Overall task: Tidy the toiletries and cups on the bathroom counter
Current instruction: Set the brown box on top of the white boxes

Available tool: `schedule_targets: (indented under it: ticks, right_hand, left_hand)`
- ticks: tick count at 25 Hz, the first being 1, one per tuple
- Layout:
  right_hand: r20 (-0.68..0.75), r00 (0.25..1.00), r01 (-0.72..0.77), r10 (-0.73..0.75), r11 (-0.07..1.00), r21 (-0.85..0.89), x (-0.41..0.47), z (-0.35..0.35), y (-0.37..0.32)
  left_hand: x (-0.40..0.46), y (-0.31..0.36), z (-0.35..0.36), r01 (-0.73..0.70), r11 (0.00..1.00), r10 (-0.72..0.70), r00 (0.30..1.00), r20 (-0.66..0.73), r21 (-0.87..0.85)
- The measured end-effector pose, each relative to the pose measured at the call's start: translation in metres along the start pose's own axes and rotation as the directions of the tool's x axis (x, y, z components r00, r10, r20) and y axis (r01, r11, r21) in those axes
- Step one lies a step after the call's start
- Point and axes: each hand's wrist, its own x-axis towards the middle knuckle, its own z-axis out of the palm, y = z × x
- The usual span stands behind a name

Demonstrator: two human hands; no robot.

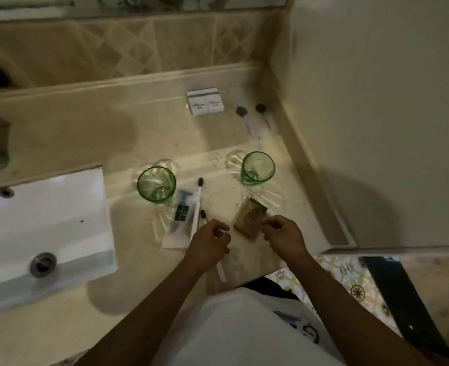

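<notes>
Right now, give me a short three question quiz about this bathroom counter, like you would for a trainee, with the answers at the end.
1. How many green glass cups stand upright on the counter?
2. True or false: the two small white boxes lie side by side near the back wall.
3. Which thing lies closest to the right hand? A) the sink drain B) the brown soap packet C) the white boxes

Key: 1. Two: the second cup stands further right. 2. True. 3. B; the left hand is nearer a white toothbrush.
</notes>
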Motion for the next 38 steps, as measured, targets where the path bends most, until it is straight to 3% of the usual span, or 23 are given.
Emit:
schedule_targets:
  ticks: [4,6,9,12,14,19,24,33,38]
  right_hand:
    - [-0.103,0.991,0.068,-0.08,0.99,-0.12,0.014,-0.005,-0.002]
    - [-0.065,0.986,0.141,-0.155,0.972,-0.186,0.027,-0.004,-0.006]
    - [0.088,0.986,0.16,-0.142,0.958,-0.24,0.036,0.003,-0.009]
    - [0.058,0.989,0.148,-0.138,0.966,-0.211,0.034,0.008,-0.004]
    - [0.036,0.998,0.058,-0.054,0.991,-0.122,0.031,0.007,0.0]
    - [0.183,0.973,-0.185,0.143,0.954,0.235,0.023,-0.002,-0.015]
    - [0.261,0.96,-0.214,0.103,0.87,0.444,0.016,-0.008,-0.044]
    - [0.382,0.923,-0.158,-0.041,0.866,0.474,0.015,-0.005,-0.084]
    - [0.248,0.96,0.003,-0.131,0.889,0.457,0.023,-0.003,-0.114]
  left_hand:
    - [0.008,0.017,0.022,0.198,0.958,-0.186,0.98,0.075,-0.205]
    - [0.014,0.02,0.028,0.281,0.907,-0.269,0.96,0.083,-0.314]
    - [0.022,0.021,0.032,0.274,0.891,-0.267,0.961,0.072,-0.361]
    - [0.023,0.025,0.031,0.253,0.858,-0.279,0.96,0.007,-0.447]
    - [0.018,0.025,0.027,0.237,0.868,-0.289,0.956,-0.057,-0.436]
    - [0.004,0.026,0.005,0.114,0.895,-0.181,0.976,-0.117,-0.431]
    - [-0.007,0.041,-0.022,0.031,0.835,-0.099,0.99,-0.096,-0.549]
    - [-0.025,0.066,-0.056,-0.114,0.863,0.037,0.986,-0.163,-0.492]
    - [-0.019,0.087,-0.073,-0.155,0.935,0.103,0.979,-0.174,-0.32]
